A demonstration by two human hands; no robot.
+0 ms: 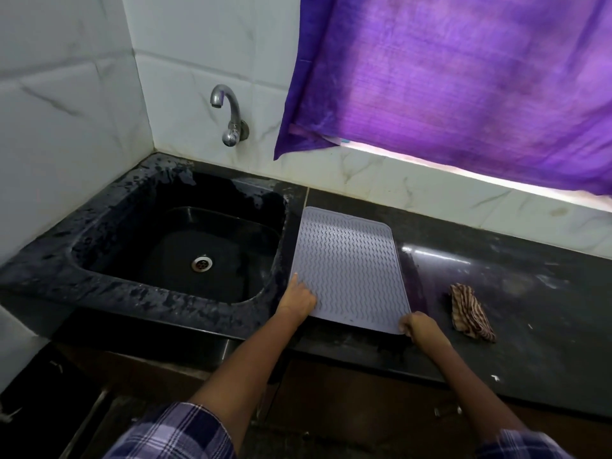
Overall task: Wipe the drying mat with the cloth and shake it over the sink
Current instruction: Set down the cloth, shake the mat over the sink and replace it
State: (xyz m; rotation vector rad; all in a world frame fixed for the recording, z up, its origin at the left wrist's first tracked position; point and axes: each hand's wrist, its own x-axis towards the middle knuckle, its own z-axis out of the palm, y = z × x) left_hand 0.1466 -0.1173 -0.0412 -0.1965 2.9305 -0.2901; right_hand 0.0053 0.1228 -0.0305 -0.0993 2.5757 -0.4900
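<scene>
Here — drying mat [349, 268] between hands

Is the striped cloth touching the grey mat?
Apart. The head view shows bare dark counter between the cloth and the mat.

The near left corner of the pale grey ribbed silicone drying mat [347, 270] is covered by the left hand [298, 301]; the black stone tabletop [530, 293] is cut off at right.
</scene>
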